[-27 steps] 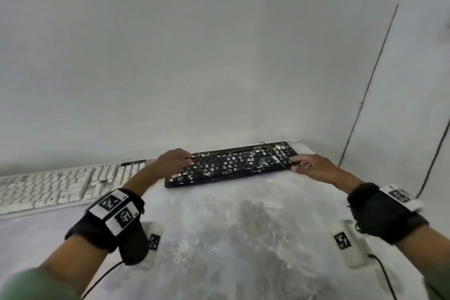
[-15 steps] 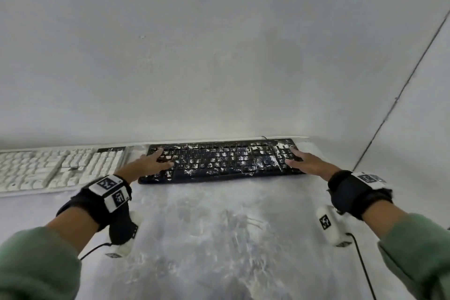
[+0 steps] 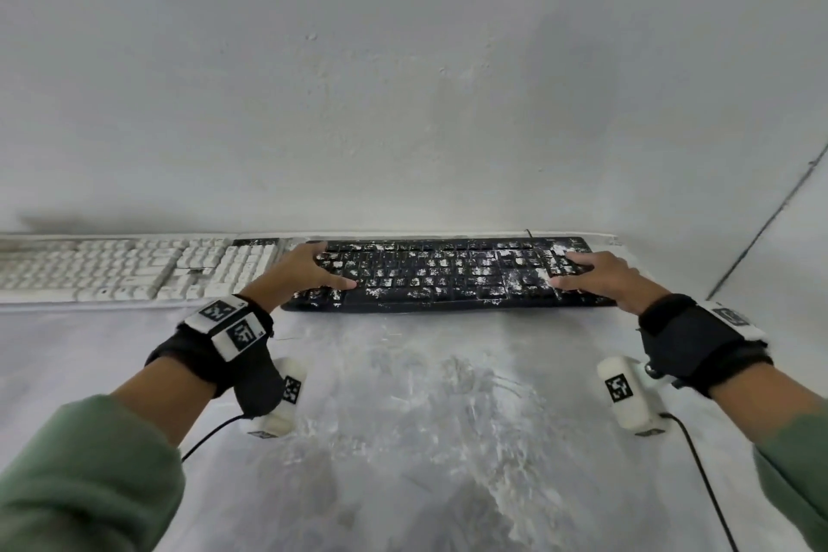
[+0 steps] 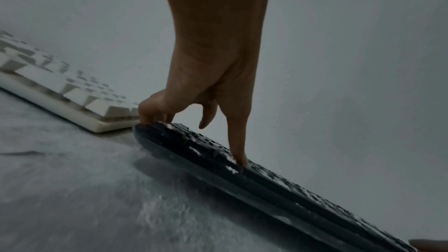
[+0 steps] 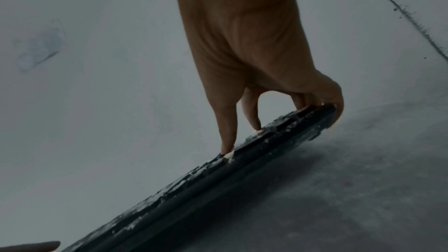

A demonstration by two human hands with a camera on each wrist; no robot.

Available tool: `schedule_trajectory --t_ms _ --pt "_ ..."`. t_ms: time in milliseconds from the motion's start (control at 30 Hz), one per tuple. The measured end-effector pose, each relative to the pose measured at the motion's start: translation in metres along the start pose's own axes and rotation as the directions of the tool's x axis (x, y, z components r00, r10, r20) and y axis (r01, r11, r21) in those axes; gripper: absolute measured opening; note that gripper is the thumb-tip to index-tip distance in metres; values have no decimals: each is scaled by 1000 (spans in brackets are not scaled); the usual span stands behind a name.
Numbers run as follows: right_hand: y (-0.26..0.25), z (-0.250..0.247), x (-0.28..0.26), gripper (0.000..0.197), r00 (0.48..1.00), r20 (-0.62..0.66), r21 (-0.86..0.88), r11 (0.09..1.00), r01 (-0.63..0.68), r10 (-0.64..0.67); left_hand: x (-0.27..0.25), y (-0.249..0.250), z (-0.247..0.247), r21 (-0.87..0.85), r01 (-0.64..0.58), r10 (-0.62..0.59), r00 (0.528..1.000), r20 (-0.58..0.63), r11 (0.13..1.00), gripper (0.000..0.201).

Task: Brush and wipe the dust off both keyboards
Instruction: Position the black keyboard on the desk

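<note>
A pale wall (image 3: pixel 403 81) fills the upper half of the head view, meeting a grey, dust-streaked table (image 3: pixel 425 417) along which two keyboards sit end to end. The white keyboard (image 3: pixel 125 267) lies at the left against the wall. Just beside it, the black keyboard (image 3: pixel 448 273), flecked with white powder, sits squarely along the back edge; nine-tenths of a second ago it lay angled, its right end nearer the wall, and half a second ago it was already nearly straight. In the wrist views its front edge appears slightly raised off the table, a shadow beneath it.

The left hand (image 3: pixel 304 271) grips the keyboard's left end, thumb (image 4: pixel 238 152) stretched across the keys and the other fingers curled over the corner, narrow around the edge. The right hand (image 3: pixel 605 278) holds the right end the same way, thumb (image 5: pixel 226 141) pressed onto the keys, remaining fingers wrapped round the end. Both hands sit where they were on the keyboard in the earlier frames.

Black wrist bands carrying square markers and white camera units (image 3: pixel 627 394) hang below both wrists, above green sleeves (image 3: pixel 80 475).
</note>
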State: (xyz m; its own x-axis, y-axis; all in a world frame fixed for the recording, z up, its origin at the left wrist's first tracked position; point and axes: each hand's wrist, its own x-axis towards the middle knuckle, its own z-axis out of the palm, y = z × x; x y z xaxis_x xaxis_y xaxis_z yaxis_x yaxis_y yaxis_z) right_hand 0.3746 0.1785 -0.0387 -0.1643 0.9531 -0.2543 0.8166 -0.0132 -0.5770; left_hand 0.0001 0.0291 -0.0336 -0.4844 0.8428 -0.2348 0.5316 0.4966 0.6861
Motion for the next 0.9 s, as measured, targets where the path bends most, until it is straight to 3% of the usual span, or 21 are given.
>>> schedule_trajectory --t_ms 67,133,267,367,500,600,700,767,833,900 --pt "-8 -1 -12 83 999 -43 28 1000 12 -11 -8 -2 -13 -27 -17 17 1000 -21 999 103" --pt "-16 -1 -28 86 997 -83 56 998 13 -8 -19 -5 -28 -44 -40 38 999 -37 998 97" --pt "-23 7 -58 131 994 -100 115 992 51 -39 -45 -24 -59 -22 -99 97 992 -78 995 93" --pt "-29 22 -88 138 994 -81 147 985 89 -78 -75 -49 -81 -28 -127 123 987 -101 992 91" --pt "-57 49 -149 111 995 -53 143 986 86 -79 -114 -96 -109 -42 -138 134 988 -76 990 93" --pt "-68 76 -180 123 995 -43 142 985 95 -90 -138 -134 -124 -37 -102 99 992 -77 994 96" --pt "-74 108 -205 111 998 -19 174 983 64 -62 -160 -163 -135 16 -60 61 997 -54 998 112" --pt "-76 128 -216 115 998 2 187 981 59 -61 -167 -179 -141 48 -45 47 998 -41 998 123" --pt "-81 142 -229 99 999 5 166 985 46 -47 -170 -192 -144 69 -40 42 999 -34 997 125" --pt "-83 152 -235 79 1000 -4 133 991 17 -16 -173 -199 -145 76 -36 39 999 -33 996 115"
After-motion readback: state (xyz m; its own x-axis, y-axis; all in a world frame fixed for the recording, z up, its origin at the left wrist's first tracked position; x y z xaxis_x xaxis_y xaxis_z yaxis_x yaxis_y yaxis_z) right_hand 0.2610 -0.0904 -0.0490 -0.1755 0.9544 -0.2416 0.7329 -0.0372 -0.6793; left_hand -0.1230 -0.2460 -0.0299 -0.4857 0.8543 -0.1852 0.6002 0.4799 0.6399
